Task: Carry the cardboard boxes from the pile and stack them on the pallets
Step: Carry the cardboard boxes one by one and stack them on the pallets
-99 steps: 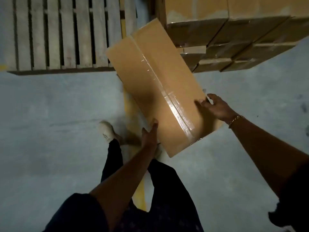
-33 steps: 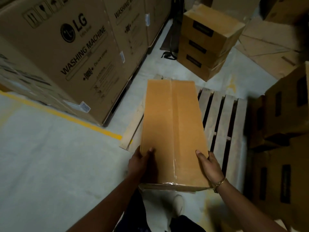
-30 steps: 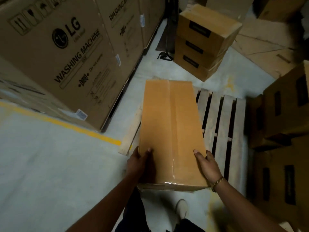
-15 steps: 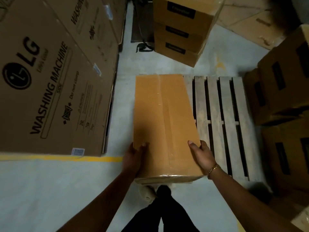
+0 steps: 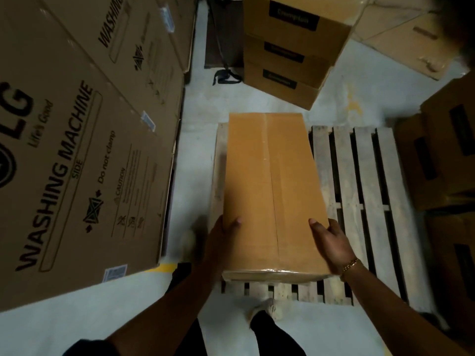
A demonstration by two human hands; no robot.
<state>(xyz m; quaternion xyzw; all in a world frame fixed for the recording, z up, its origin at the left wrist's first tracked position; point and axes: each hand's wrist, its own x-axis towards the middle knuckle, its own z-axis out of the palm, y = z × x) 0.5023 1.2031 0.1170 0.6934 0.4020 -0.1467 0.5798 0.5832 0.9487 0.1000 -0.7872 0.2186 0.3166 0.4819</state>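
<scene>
A long taped cardboard box (image 5: 272,191) hangs lengthwise over the left half of a wooden pallet (image 5: 365,201). My left hand (image 5: 221,242) grips its near left side, thumb on the top face. My right hand (image 5: 331,242), with a gold bracelet at the wrist, grips the near right side, thumb also on top. The fingers of both hands are hidden under the box. Whether the box touches the pallet slats cannot be told.
Large LG washing machine cartons (image 5: 77,155) wall off the left. A stack of three labelled boxes (image 5: 290,50) stands beyond the pallet. More stacked boxes (image 5: 447,160) border the pallet's right edge. Flattened cardboard (image 5: 401,34) lies far right. My feet stand on grey floor.
I have stepped up to the pallet with the box. The box now hangs lower and over the pallet's left slats; both hands keep the same grip.
</scene>
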